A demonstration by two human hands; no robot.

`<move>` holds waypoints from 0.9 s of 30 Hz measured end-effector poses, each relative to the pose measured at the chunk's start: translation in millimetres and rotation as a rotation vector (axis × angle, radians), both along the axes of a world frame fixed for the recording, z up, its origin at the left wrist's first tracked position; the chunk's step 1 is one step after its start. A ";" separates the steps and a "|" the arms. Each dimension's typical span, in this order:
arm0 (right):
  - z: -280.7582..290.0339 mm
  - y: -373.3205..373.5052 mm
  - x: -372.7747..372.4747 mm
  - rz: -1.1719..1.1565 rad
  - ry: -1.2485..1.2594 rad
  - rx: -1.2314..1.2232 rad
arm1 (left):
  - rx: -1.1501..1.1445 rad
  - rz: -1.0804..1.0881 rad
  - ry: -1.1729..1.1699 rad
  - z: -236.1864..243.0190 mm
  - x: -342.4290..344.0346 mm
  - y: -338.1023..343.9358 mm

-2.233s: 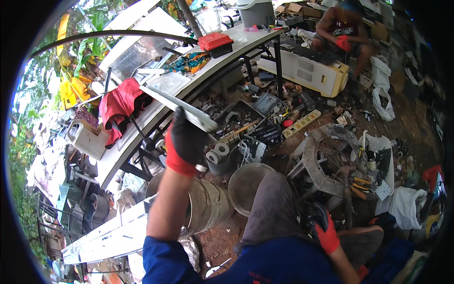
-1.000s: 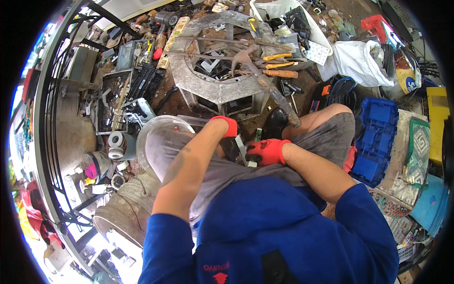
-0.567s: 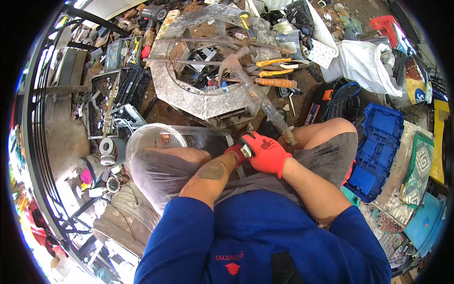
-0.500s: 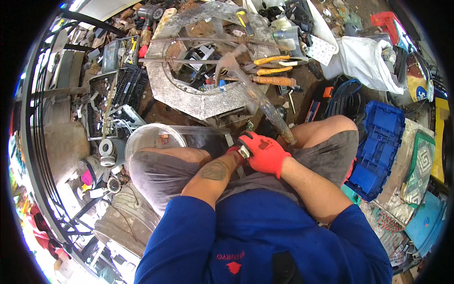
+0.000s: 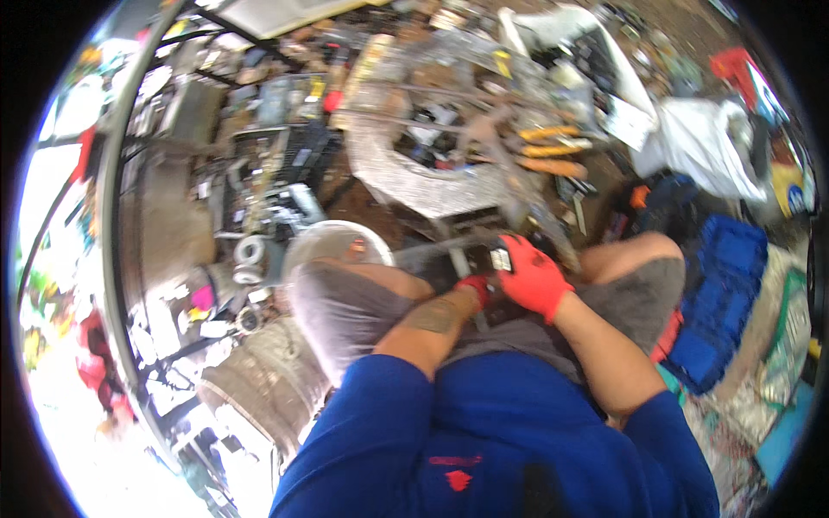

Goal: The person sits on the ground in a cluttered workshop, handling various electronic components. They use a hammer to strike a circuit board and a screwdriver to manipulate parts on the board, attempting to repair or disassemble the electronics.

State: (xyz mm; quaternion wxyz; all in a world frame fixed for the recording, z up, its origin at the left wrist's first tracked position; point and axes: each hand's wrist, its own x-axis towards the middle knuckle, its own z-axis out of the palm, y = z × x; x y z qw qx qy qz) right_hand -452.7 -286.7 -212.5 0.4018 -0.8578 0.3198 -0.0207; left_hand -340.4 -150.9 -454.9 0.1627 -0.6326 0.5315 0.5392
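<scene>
Cluttered earth floor, strewn with scrap; blur throughout, worst at the rim. Far left, dark metal frame [image 5: 115,220], upright. Next, grimy bucket [image 5: 263,367] lying near the left knee; two pale rings [image 5: 249,250] beyond it, then whitish tub [image 5: 386,252] close against the knee. Ahead of the lap, angular grey metal ring [image 5: 406,184].

Over the lap: left hand [image 5: 477,288], red glove, low, fingers mostly hidden; cannot tell what it grips. Small pale piece [image 5: 501,261] sits at the dark fingertips of the right hand [image 5: 532,278], which looks clamped on it, just beside the left.

Handling, by judgement: piece probably light and stiff, perhaps brittle at thin edges; material unclear. Coated fingers should limit slipping. Best hold: pinch across opposite sides, near the middle, sparing the corners.

Farther right, hammer [image 5: 542,220], aslant, then orange-handled tools [image 5: 554,157] beyond; blue plastic case [image 5: 718,302] outside the right knee.
</scene>
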 end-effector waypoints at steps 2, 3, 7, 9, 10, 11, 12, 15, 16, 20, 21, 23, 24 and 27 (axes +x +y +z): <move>-5.1 -2.7 -5.3 -0.016 0.013 -0.002 | 0.100 -0.144 -0.052 32.6 -16.1 -27.0; -2.4 5.1 2.6 0.020 -0.008 0.003 | -0.038 -0.261 -0.071 1.7 -7.5 -4.2; -3.9 14.0 0.9 0.104 0.074 -0.002 | -0.009 -0.295 -0.102 -10.2 -0.2 1.2; -12.1 13.8 -7.4 0.112 0.108 0.011 | 0.028 -0.308 -0.055 16.9 -5.7 -6.0; -15.5 12.1 -6.6 0.111 0.094 0.010 | 0.038 -0.314 -0.041 22.8 -2.9 -7.4; -15.9 15.9 -3.8 0.121 0.075 0.018 | 0.033 -0.331 -0.034 20.1 0.8 -0.1; -13.6 17.5 -6.0 0.107 0.073 0.029 | 0.026 -0.371 -0.010 25.1 -1.9 1.5; -9.4 14.3 -7.2 0.064 0.140 0.081 | -0.028 -0.139 -0.091 34.6 -2.1 11.3; 2.4 17.1 -2.1 0.075 0.107 0.083 | -0.057 -0.033 -0.100 21.8 -3.4 26.0; -22.8 12.8 -12.0 0.004 0.013 0.011 | -0.161 -0.169 0.041 77.0 11.7 0.4; -25.5 13.6 -12.8 -0.008 -0.008 -0.007 | -0.255 -0.131 0.053 66.6 11.6 5.9; -23.3 14.3 -13.5 -0.017 -0.029 -0.025 | -0.240 0.050 -0.032 51.0 3.7 13.1; -18.6 13.3 -13.0 -0.013 -0.030 -0.024 | -0.222 0.083 -0.034 45.4 7.2 13.2; -18.4 9.9 -17.0 -0.063 -0.023 -0.014 | -0.233 -0.129 -0.057 60.3 13.4 -3.7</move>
